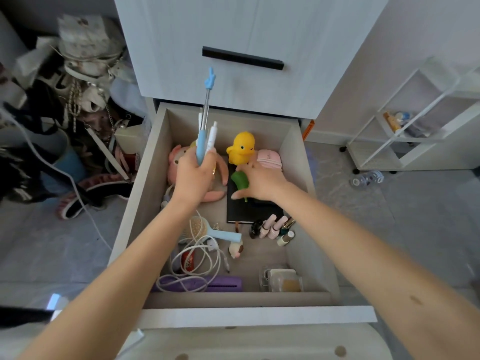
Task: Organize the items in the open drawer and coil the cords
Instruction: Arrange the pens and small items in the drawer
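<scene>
Grey flooring surrounds the open drawer (293,152), where left of the yellow duck (241,148) the left hand (193,178) clenches pens (205,141), just nearer than it the right hand (261,181) grips a green toy (238,178), and well nearer lie tangled white cords (201,255), light and limp, probably best lifted by a plug end.

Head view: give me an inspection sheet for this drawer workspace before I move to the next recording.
Surface: drawer open, floor partly bare.
Job's things: yellow duck, pink plush, black notebook, hairbrush, nail polish bottles unsorted.
Clutter: purple case, clear container at near edge.
Hands: left hand grips pens; right hand holds green object.
Cables: white cords tangled, uncoiled.
Surroundings: bag pile left, white shelf right.
</scene>
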Action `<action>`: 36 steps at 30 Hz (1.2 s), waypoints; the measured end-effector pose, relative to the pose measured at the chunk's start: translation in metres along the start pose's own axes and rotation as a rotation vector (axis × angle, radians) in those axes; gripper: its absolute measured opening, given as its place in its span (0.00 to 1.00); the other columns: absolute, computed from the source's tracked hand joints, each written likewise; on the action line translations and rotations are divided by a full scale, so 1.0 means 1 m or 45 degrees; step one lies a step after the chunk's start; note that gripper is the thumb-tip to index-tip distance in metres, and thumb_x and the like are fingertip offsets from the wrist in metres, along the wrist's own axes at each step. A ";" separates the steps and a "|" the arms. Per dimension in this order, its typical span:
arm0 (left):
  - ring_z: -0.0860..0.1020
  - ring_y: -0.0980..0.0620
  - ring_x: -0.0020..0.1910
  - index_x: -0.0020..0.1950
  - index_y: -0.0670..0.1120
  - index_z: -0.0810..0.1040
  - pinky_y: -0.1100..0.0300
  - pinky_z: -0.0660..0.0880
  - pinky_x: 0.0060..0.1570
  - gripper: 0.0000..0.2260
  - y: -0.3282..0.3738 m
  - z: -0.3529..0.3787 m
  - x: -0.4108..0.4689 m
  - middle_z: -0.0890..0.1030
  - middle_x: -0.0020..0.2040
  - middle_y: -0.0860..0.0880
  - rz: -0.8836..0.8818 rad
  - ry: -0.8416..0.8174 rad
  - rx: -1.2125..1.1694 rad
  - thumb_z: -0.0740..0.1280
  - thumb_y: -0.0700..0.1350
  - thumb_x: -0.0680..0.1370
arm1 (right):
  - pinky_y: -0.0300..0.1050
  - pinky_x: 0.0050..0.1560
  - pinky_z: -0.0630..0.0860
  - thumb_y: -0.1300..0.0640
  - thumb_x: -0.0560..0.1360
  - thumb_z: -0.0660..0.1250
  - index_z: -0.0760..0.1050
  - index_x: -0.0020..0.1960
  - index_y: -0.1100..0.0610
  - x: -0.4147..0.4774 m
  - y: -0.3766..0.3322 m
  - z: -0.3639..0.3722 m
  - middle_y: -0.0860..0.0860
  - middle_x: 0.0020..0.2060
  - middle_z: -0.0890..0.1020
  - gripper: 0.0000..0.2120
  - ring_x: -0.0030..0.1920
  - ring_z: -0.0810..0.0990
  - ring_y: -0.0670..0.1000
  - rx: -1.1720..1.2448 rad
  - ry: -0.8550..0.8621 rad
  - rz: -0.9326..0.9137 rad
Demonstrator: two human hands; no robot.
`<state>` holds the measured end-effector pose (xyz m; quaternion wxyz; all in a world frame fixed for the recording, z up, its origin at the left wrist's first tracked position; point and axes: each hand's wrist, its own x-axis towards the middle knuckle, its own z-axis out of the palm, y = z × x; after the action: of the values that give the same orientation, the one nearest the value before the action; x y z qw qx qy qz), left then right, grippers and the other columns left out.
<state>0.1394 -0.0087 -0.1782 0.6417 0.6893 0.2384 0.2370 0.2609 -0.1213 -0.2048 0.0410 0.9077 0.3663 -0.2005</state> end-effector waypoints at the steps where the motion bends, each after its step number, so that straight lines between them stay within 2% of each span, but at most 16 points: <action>1: 0.65 0.55 0.23 0.34 0.47 0.69 0.59 0.63 0.26 0.14 -0.002 -0.001 0.001 0.70 0.18 0.56 -0.018 0.008 0.015 0.61 0.44 0.80 | 0.50 0.52 0.70 0.36 0.68 0.69 0.59 0.73 0.49 0.002 -0.005 0.004 0.58 0.69 0.63 0.40 0.65 0.69 0.60 -0.090 -0.026 -0.015; 4: 0.66 0.57 0.21 0.33 0.47 0.70 0.62 0.66 0.24 0.14 -0.003 -0.002 0.001 0.70 0.18 0.58 -0.003 -0.001 0.142 0.63 0.43 0.79 | 0.49 0.41 0.71 0.47 0.66 0.75 0.56 0.73 0.47 0.010 -0.012 0.010 0.58 0.67 0.63 0.42 0.61 0.72 0.61 -0.292 -0.073 -0.021; 7: 0.67 0.60 0.19 0.32 0.47 0.69 0.68 0.65 0.23 0.15 -0.003 0.000 -0.001 0.70 0.17 0.58 -0.011 -0.011 0.221 0.62 0.43 0.80 | 0.49 0.42 0.71 0.59 0.71 0.71 0.57 0.73 0.46 0.010 -0.014 0.008 0.59 0.70 0.57 0.36 0.60 0.72 0.63 -0.244 -0.060 -0.008; 9: 0.67 0.61 0.19 0.33 0.47 0.69 0.69 0.64 0.22 0.15 -0.003 0.000 -0.002 0.70 0.18 0.57 -0.033 -0.007 0.236 0.62 0.44 0.79 | 0.48 0.44 0.71 0.54 0.71 0.70 0.63 0.70 0.48 0.006 -0.012 0.003 0.57 0.67 0.63 0.30 0.60 0.72 0.61 -0.204 0.017 -0.067; 12: 0.67 0.60 0.20 0.34 0.48 0.69 0.68 0.63 0.25 0.13 -0.005 -0.003 0.000 0.69 0.21 0.54 -0.002 0.001 0.297 0.63 0.44 0.79 | 0.45 0.42 0.68 0.43 0.71 0.65 0.72 0.58 0.52 -0.008 -0.007 -0.017 0.51 0.51 0.77 0.20 0.52 0.75 0.53 -0.082 0.112 -0.120; 15: 0.66 0.57 0.23 0.35 0.48 0.69 0.67 0.63 0.25 0.12 -0.009 -0.003 -0.001 0.68 0.26 0.54 -0.002 -0.016 0.349 0.63 0.45 0.78 | 0.41 0.34 0.69 0.41 0.74 0.60 0.72 0.40 0.53 -0.025 0.005 -0.036 0.50 0.34 0.82 0.15 0.33 0.78 0.49 0.063 -0.122 -0.013; 17: 0.67 0.57 0.23 0.34 0.47 0.68 0.71 0.62 0.23 0.13 -0.006 -0.001 -0.003 0.67 0.26 0.53 0.010 -0.024 0.385 0.63 0.44 0.79 | 0.40 0.33 0.71 0.43 0.74 0.60 0.69 0.36 0.55 -0.033 0.014 -0.039 0.53 0.31 0.83 0.16 0.27 0.75 0.50 0.097 -0.265 0.025; 21: 0.67 0.55 0.25 0.34 0.47 0.66 0.73 0.64 0.19 0.14 0.004 0.003 -0.011 0.67 0.28 0.51 -0.031 -0.053 0.335 0.62 0.41 0.79 | 0.39 0.29 0.70 0.44 0.75 0.61 0.71 0.48 0.61 -0.035 0.023 -0.036 0.56 0.35 0.84 0.19 0.24 0.72 0.51 -0.018 -0.357 0.091; 23: 0.70 0.56 0.25 0.34 0.47 0.66 0.74 0.65 0.20 0.14 0.006 0.004 -0.014 0.67 0.29 0.51 -0.026 -0.069 0.333 0.62 0.40 0.79 | 0.39 0.27 0.68 0.43 0.76 0.61 0.73 0.50 0.61 -0.032 0.022 -0.037 0.54 0.35 0.84 0.20 0.24 0.71 0.50 -0.086 -0.435 0.114; 26: 0.70 0.64 0.20 0.35 0.46 0.66 0.73 0.65 0.20 0.13 0.005 0.004 -0.014 0.67 0.28 0.50 -0.027 -0.090 0.300 0.62 0.39 0.79 | 0.40 0.32 0.69 0.41 0.74 0.66 0.76 0.45 0.59 -0.028 0.019 -0.039 0.51 0.34 0.79 0.20 0.33 0.75 0.51 -0.359 -0.519 0.106; 29: 0.70 0.65 0.21 0.34 0.47 0.66 0.73 0.65 0.20 0.14 0.003 0.003 -0.014 0.67 0.28 0.50 -0.027 -0.074 0.352 0.63 0.40 0.79 | 0.43 0.38 0.70 0.43 0.73 0.68 0.75 0.56 0.60 -0.028 0.016 -0.039 0.53 0.45 0.77 0.22 0.45 0.75 0.54 -0.543 -0.557 0.100; 33: 0.70 0.59 0.23 0.31 0.49 0.67 0.69 0.65 0.24 0.15 -0.003 0.001 -0.010 0.67 0.28 0.51 -0.027 -0.068 0.435 0.63 0.41 0.78 | 0.42 0.35 0.68 0.44 0.72 0.69 0.77 0.58 0.60 -0.031 0.016 -0.044 0.53 0.48 0.79 0.23 0.45 0.75 0.53 -0.587 -0.502 0.077; 36: 0.66 0.55 0.27 0.31 0.49 0.67 0.64 0.63 0.29 0.15 -0.006 0.001 -0.008 0.68 0.28 0.50 -0.050 -0.070 0.472 0.64 0.42 0.78 | 0.40 0.33 0.66 0.43 0.73 0.68 0.76 0.59 0.61 -0.033 0.013 -0.043 0.53 0.46 0.77 0.24 0.44 0.74 0.52 -0.627 -0.505 0.096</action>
<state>0.1340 -0.0143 -0.1846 0.5144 0.7973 0.2736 0.1575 0.2626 -0.1426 -0.1536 0.3373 0.8267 0.3549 -0.2771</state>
